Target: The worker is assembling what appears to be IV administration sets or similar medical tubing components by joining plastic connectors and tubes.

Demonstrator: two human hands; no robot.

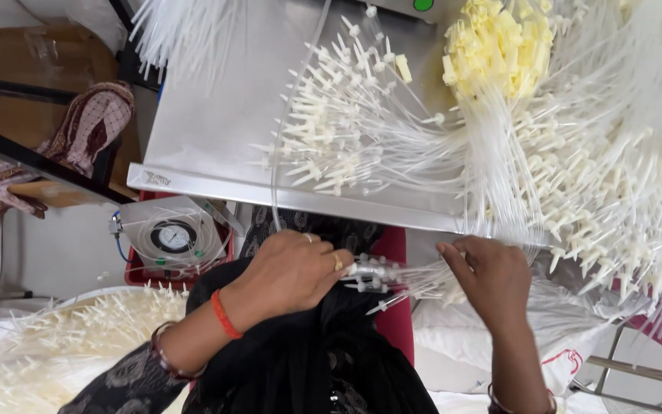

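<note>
A small bundle of thin white plastic tubes (pixel 381 276) is gripped in the closed left hand (pixel 293 272) just below the edge of a metal table (pixel 216 115). The tube ends are pinched by the right hand (pixel 488 280). More tubes are heaped on the table.
</note>
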